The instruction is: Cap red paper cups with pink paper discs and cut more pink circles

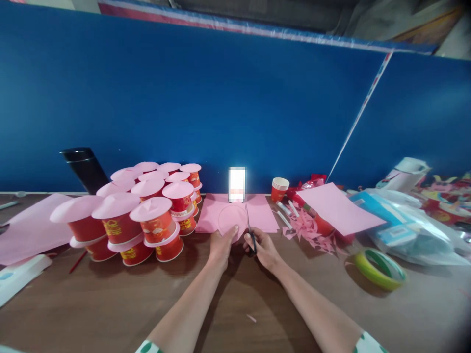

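Near the middle of the table, my left hand [221, 246] pinches the lower edge of a pink piece of paper [232, 215] with a round outline on it. My right hand [264, 249] is closed around the dark handles of a pair of scissors [251, 241]. The scissor blades point away from me, along the right edge of the pink paper. Behind and beneath lie larger pink sheets [208, 213] on the table. Whether the blades are on the paper at this moment is hard to make out.
Red paper cups [118, 229] with pink paper discs stand stacked at left, before a black bottle [86, 169]. On the right are a cup stack [280, 189], white pens [284, 219], pink scraps [309, 228], a pink sheet [340, 208], a tape roll [380, 269] and plastic-wrapped packs [405, 230].
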Tool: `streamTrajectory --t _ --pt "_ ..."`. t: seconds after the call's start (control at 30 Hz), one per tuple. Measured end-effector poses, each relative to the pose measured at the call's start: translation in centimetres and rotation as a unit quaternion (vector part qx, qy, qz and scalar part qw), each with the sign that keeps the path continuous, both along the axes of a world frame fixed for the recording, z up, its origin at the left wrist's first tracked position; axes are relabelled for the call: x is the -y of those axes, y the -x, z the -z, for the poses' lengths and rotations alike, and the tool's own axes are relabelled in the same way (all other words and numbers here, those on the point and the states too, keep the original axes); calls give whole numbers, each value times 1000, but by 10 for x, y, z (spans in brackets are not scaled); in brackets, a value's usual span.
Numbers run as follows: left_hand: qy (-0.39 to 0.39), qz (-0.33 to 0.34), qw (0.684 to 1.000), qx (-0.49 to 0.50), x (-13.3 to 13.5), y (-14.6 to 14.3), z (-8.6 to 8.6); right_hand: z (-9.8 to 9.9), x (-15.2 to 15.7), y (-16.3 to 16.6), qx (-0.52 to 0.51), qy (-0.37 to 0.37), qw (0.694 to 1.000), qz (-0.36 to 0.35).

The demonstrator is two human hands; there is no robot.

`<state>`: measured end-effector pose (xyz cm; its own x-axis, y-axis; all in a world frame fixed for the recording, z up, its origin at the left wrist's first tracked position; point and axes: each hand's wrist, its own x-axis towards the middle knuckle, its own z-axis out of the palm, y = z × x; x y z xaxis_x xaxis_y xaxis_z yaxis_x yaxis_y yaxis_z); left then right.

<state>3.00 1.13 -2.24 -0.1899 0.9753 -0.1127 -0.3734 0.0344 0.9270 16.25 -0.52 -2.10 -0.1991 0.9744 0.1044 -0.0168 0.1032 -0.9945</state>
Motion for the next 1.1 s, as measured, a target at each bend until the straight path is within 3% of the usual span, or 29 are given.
streamTrajectory --t 0.73,1.1 --pt "-2 20 1000 -3 3 -1 -4 0 0 0 4 16 1000 17" --pt "-3 13 1000 -11 0 1 3 2 -1 0 6 25 999 22"
